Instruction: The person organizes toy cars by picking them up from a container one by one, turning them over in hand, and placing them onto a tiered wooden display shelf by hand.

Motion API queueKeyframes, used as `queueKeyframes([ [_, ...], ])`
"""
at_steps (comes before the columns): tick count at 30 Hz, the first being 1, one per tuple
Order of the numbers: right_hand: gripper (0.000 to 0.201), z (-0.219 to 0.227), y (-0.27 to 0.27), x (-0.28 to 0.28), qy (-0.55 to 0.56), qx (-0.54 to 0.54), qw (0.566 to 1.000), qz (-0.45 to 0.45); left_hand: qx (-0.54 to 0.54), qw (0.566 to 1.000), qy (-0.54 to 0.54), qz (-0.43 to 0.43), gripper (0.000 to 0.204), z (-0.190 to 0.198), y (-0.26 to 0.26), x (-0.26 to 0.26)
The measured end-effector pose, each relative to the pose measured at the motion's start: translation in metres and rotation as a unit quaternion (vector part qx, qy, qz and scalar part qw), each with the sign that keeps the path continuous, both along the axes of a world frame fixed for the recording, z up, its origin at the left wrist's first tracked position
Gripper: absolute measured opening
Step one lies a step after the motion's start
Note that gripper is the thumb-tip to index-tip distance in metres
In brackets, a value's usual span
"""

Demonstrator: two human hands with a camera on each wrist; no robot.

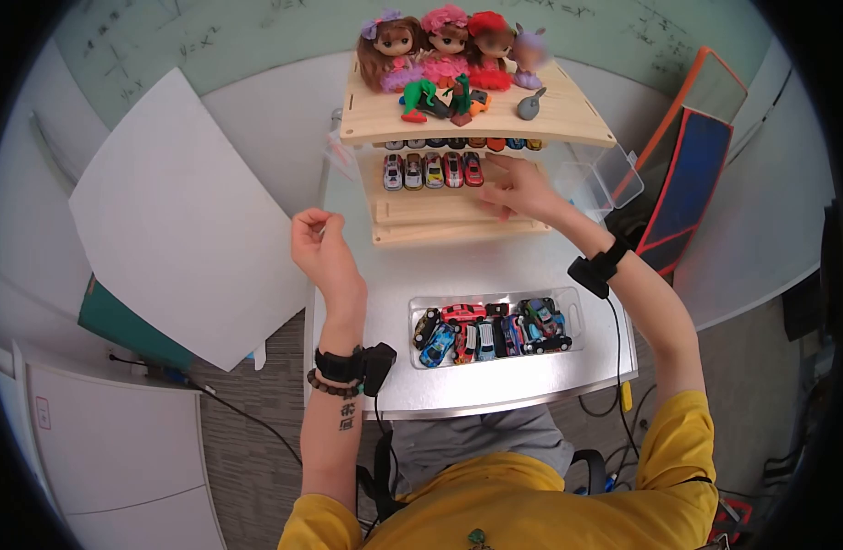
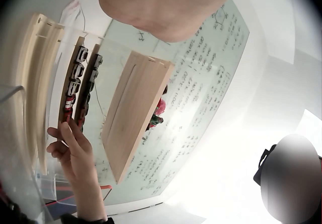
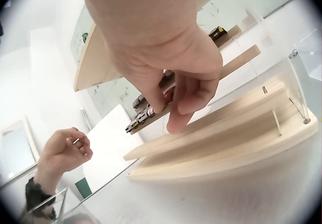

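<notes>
My right hand [image 1: 522, 191] reaches in from the right at the shelf tier. Its thumb and index finger are spread, with their tips right at the right side of a red toy car [image 1: 473, 170]. That car ends a row of small toy cars [image 1: 433, 171] standing side by side on the wooden shelf; its red body also shows between my thumb and fingers in the right wrist view. My left hand [image 1: 320, 246] hangs over the table's left side, fingers loosely curled and holding nothing.
Below the shelf, a clear plastic tray [image 1: 575, 321] on the white table [image 1: 385, 390] holds several jumbled toy cars. Dolls [image 1: 447, 69] and small figures stand on the top wooden board [image 1: 366, 119]. More cars line a tier behind. A large white panel [image 1: 183, 220] leans at the left.
</notes>
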State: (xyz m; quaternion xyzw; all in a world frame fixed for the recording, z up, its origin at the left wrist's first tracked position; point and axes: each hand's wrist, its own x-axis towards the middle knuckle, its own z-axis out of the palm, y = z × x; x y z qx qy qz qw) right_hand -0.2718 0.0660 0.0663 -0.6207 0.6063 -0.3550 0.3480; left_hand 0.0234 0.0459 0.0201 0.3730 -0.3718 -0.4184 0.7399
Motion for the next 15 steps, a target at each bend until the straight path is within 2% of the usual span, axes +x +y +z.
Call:
queueKeyframes([
  [2,0.056,0.011,0.016,-0.004,0.084,0.011,0.996,0.031,0.001,1.0,-0.006,0.004,0.016,0.0,0.001,0.0],
  [3,0.056,0.018,0.025,-0.008,0.083,0.01,0.996,0.032,0.005,1.0,-0.004,0.007,0.015,0.002,0.002,-0.001],
  [5,0.037,0.029,0.048,-0.02,0.144,-0.013,0.983,0.111,0.01,1.0,-0.004,0.011,0.015,0.004,0.004,0.0],
  [6,0.037,0.031,0.058,-0.025,0.143,-0.013,0.983,0.113,0.006,1.0,-0.012,0.011,0.014,0.004,0.004,0.0],
  [8,0.024,0.034,0.08,-0.036,0.181,-0.262,0.939,0.13,0.004,1.0,-0.019,0.014,0.014,0.002,0.004,0.0],
  [9,0.024,0.036,0.094,-0.044,0.181,-0.26,0.939,0.132,-0.011,1.0,-0.016,0.013,0.014,-0.001,0.003,0.0],
  [11,0.018,0.037,0.118,-0.062,0.12,-0.266,0.956,0.039,-0.024,1.0,-0.012,0.016,0.015,-0.005,0.0,0.001],
  [12,0.018,0.031,0.124,-0.071,0.122,-0.264,0.956,0.044,-0.025,1.0,0.011,0.005,0.015,-0.006,-0.001,0.0],
  [13,0.016,0.02,0.125,-0.081,-0.006,-0.311,0.949,0.043,-0.027,0.999,0.035,-0.005,0.016,-0.008,-0.001,0.0],
  [14,0.017,0.013,0.125,-0.084,-0.136,-0.351,0.926,0.04,-0.026,0.999,0.038,0.0,0.016,-0.01,-0.001,0.0],
  [15,0.02,0.005,0.125,-0.085,-0.205,-0.36,0.909,0.035,-0.004,0.999,0.046,-0.007,0.015,-0.011,-0.001,0.001],
])
